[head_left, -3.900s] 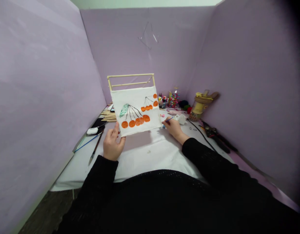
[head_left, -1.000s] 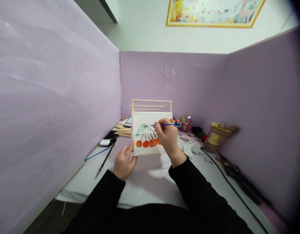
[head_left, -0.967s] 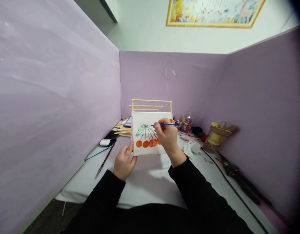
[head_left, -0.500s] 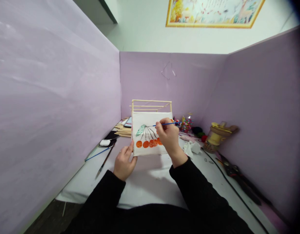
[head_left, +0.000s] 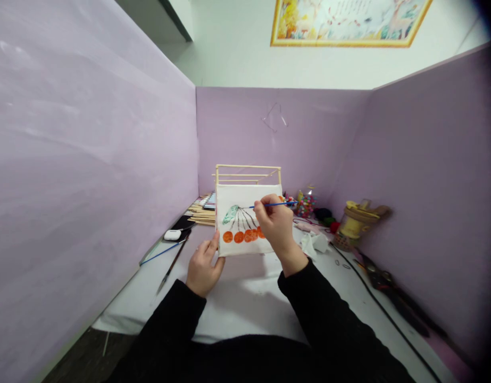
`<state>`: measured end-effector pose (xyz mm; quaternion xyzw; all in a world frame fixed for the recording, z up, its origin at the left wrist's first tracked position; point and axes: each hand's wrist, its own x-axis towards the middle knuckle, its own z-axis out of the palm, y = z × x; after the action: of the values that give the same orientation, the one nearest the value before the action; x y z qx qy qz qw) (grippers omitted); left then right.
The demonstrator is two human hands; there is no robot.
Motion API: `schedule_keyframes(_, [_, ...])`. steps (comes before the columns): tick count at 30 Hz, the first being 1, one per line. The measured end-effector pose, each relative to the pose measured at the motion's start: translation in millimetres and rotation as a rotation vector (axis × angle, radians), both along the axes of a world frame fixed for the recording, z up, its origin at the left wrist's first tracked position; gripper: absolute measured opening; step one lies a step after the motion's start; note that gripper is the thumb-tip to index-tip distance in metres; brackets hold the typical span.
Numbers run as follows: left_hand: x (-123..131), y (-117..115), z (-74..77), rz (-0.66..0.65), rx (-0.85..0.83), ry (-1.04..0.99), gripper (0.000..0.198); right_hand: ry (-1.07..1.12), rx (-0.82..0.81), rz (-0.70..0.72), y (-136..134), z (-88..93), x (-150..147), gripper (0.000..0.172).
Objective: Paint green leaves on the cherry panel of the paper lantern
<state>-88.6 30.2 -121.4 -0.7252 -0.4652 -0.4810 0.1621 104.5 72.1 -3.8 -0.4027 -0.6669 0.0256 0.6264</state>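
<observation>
White painted panel (head_left: pixel 249 194), at dial centre: probably light, fragile; hold by edges. Left hand (head_left: pixel 203 267): fingers clamped on its 7-o'clock corner. Right hand (head_left: pixel 275 219): fingers pinching blue paintbrush (head_left: pixel 285 203), tip toward 9 o'clock.

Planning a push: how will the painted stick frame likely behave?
The painted stick frame is probably light, being thin sticks and a white sheet. Such slender sticks might flex. It may tilt, since the left hand grips a lower corner.
</observation>
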Motion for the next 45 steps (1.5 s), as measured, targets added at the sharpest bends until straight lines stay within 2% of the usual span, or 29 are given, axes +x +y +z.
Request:
schedule_keyframes(5, [1, 0, -0.7, 0.009, -0.019, 0.001, 0.061, -0.01, 0.001, 0.009, 3, -2.3, -1, 0.02])
schedule_keyframes(16, [0, -1, 0.1, 0.018, -0.016, 0.006, 0.06, -0.062, 0.025, -0.08, 4, -1.2, 1, 0.019])
schedule_keyframes(27, [0, 0, -1.4, 0.011, 0.005, 0.003, 0.062, -0.051, -0.027, -0.169, 1, 8.3, 12, 0.018])
schedule_keyframes(30, [1, 0, -1.0, 0.011, 0.001, 0.0, 0.062, -0.006, -0.052, -0.145, -3, 13.5, 17, 0.018])
schedule_keyframes(36, [0, 1, -1.8, 0.007, 0.02, 0.008, 0.062, -0.029, -0.144, 0.027, -7, 19.1, 18, 0.015])
schedule_keyframes(45, [0, 1, -1.2, 0.014, 0.001, 0.009, 0.061, -0.087, -0.18, 0.022, -6, 16.5, 14, 0.013])
